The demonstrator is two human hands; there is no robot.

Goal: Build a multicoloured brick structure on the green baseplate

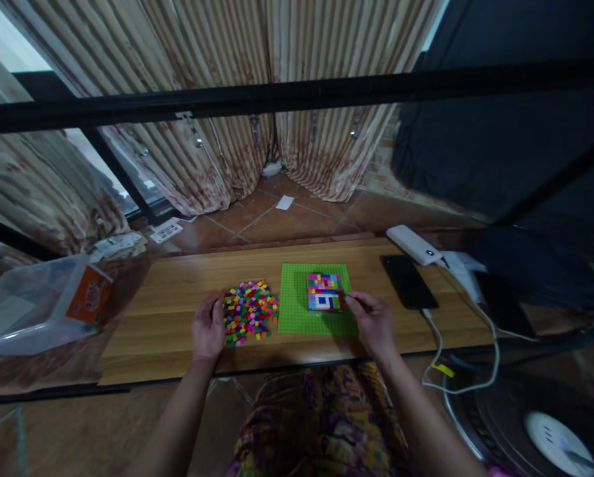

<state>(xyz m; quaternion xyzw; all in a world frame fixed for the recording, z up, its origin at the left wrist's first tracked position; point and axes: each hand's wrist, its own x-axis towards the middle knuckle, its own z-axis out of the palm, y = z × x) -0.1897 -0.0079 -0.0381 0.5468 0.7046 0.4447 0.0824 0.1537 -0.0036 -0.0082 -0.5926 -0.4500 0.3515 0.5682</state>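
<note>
A loose pile of small multicoloured toy bricks (251, 311) lies on the wooden table. My left hand (208, 329) rests at the pile's left edge, cupped and loosely open, with no brick visible in it. To the right of the pile is a green studded baseplate (293, 315). On it stands a block built of many coloured bricks (325, 293), with a white and blue pattern at its near side. My right hand (375, 323) is at the block's right edge, thumb and forefinger pinched together. Whatever is between those fingertips is too small to make out.
A black phone (408, 282) and a white power bank (413, 244) lie right on the wooden table (162, 311), with a white cable (495, 358) looping off its front edge. A clear plastic bin (28, 305) stands at left. A black rail (297, 98) crosses beyond the table.
</note>
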